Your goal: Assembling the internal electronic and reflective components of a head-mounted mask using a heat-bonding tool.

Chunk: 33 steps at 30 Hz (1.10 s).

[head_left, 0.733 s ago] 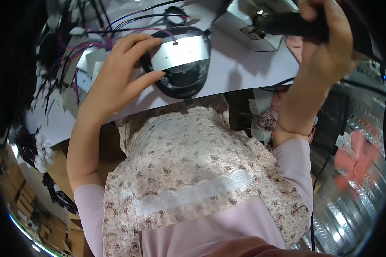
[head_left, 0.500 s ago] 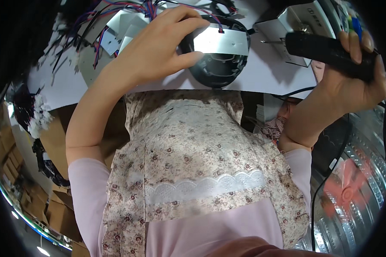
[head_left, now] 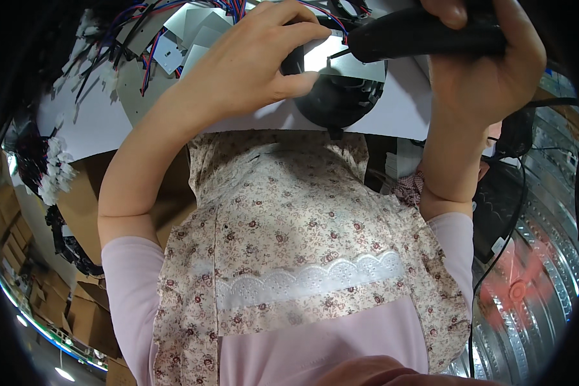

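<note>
A black round housing [head_left: 331, 106] lies on the white work table, a shiny metal plate [head_left: 360, 66] across its top. My left hand [head_left: 257, 61] grips the plate's left end, forefinger at its far edge and thumb at its near edge. In my right hand [head_left: 479, 71] is a black electric screwdriver [head_left: 424, 40], held nearly level with its thin bit pointing left. The bit's tip meets or hovers just over the plate between my left finger and thumb; contact cannot be told. Red and blue wires [head_left: 331, 14] run at the plate's far side.
Loose metal plates [head_left: 202, 42] and bundled wires [head_left: 235, 9] lie at the table's far left. White connectors [head_left: 56, 170] hang beyond its left edge. Cardboard boxes [head_left: 90, 321] stand at lower left. A black cable [head_left: 518, 212] hangs on the right, near a red fan-like shape [head_left: 518, 289].
My right hand has swung the screwdriver left and over the housing, bringing its bit to the plate. The housing and plate have shifted slightly right; my left hand stays on the plate.
</note>
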Each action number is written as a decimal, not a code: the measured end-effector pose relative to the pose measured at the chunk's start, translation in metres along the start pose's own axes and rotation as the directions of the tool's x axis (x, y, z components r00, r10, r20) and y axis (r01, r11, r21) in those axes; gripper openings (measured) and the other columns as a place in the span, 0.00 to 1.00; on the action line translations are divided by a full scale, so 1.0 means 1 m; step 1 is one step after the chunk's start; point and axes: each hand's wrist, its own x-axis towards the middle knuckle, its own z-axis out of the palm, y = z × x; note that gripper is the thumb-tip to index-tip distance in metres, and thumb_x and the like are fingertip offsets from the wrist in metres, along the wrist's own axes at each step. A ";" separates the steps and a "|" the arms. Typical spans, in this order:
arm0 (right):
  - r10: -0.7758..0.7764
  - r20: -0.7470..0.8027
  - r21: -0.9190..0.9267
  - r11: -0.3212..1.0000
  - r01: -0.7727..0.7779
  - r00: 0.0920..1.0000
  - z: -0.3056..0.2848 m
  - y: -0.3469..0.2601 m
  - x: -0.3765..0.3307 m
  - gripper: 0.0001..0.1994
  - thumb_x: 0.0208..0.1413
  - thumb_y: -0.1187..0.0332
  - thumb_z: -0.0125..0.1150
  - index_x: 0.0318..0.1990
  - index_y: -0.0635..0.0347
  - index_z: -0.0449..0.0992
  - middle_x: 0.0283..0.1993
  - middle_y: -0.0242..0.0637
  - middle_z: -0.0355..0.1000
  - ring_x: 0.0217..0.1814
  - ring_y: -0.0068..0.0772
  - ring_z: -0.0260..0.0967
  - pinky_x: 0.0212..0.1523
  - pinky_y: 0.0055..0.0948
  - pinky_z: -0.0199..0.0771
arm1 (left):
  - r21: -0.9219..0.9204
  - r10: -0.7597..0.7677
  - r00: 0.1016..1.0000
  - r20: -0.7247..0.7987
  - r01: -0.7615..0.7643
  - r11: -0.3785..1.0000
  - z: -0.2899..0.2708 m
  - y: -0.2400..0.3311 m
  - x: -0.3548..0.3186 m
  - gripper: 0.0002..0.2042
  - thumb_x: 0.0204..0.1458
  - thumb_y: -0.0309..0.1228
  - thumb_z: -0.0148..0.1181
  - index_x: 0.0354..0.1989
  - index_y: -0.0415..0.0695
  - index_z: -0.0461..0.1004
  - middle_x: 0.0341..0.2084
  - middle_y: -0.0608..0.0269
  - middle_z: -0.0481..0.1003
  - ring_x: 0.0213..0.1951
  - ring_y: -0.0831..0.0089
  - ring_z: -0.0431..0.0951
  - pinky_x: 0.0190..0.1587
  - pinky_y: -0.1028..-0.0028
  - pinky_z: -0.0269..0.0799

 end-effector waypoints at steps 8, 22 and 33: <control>0.014 0.169 0.169 0.985 -0.043 0.986 0.024 0.017 0.016 0.13 0.63 0.67 0.60 0.49 0.67 0.70 0.29 0.38 0.71 0.21 0.24 0.65 0.23 0.21 0.66 | 0.009 0.099 0.995 -0.012 -0.099 0.995 0.009 -0.020 0.000 0.20 0.50 0.34 0.69 0.49 0.37 0.76 0.44 0.49 0.72 0.47 0.51 0.72 0.51 0.60 0.68; -0.145 -0.027 0.175 0.973 0.147 0.989 -0.060 -0.074 0.000 0.15 0.53 0.65 0.62 0.45 0.63 0.74 0.37 0.40 0.71 0.31 0.26 0.67 0.40 0.30 0.65 | 0.327 0.185 0.980 -0.070 -0.153 0.933 0.026 0.018 -0.031 0.15 0.47 0.38 0.73 0.41 0.48 0.77 0.60 0.58 0.69 0.66 0.52 0.64 0.68 0.50 0.58; 0.188 0.257 0.001 0.981 -0.194 0.948 -0.100 -0.104 -0.083 0.20 0.46 0.70 0.70 0.44 0.63 0.69 0.32 0.51 0.76 0.21 0.27 0.70 0.25 0.24 0.72 | -0.956 -0.234 0.929 -0.287 -0.265 0.121 -0.035 0.012 -0.056 0.14 0.62 0.23 0.57 0.55 0.46 0.76 0.60 0.64 0.72 0.56 0.72 0.77 0.60 0.68 0.73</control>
